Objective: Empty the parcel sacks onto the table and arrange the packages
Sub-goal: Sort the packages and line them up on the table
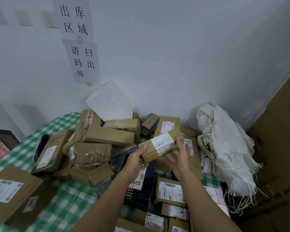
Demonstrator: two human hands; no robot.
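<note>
A small brown cardboard parcel (159, 146) with a white barcode label is held in the air above the table between both hands. My left hand (137, 160) grips its near left end, thumb on top. My right hand (180, 156) cups its right end from below, fingers curled up over the far edge. Several brown parcels lie heaped on the green checked tablecloth (70, 198) behind and to the left. An emptied white woven sack (224, 144) is crumpled at the table's right end.
A white padded bag (110, 102) leans on the wall behind the heap. Labelled parcels (172, 191) lie flat in the near right area, and a large box (8, 193) sits near left. Big cardboard cartons (278, 148) stand to the right. Paper signs (80, 47) hang on the wall.
</note>
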